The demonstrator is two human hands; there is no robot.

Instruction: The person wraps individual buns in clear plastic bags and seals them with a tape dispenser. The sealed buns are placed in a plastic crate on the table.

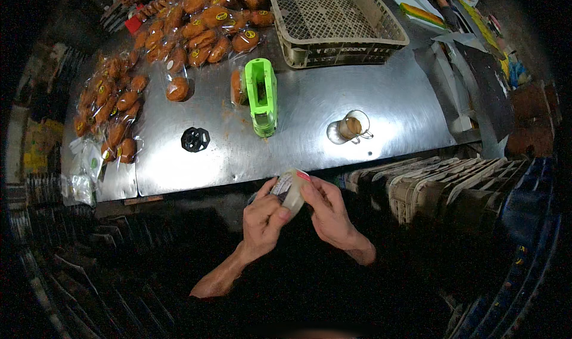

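Both of my hands grip a roll of clear adhesive tape just off the table's front edge. My left hand holds its left side with the thumb across the face. On the roll's right side, the fingers of my right hand pinch near a red-and-white printed patch. Ahead on the metal table stands a bright green tape dispenser, its long slot showing no roll. A black spoked plastic tape hub lies flat to its left. One wrapped bun sits against the dispenser's left side.
Piles of wrapped buns cover the table's left and back. A plastic crate stands at the back right. A glass mug of brown liquid is near the front edge. Stacked crates stand below right. Other people's hands show at the far edge.
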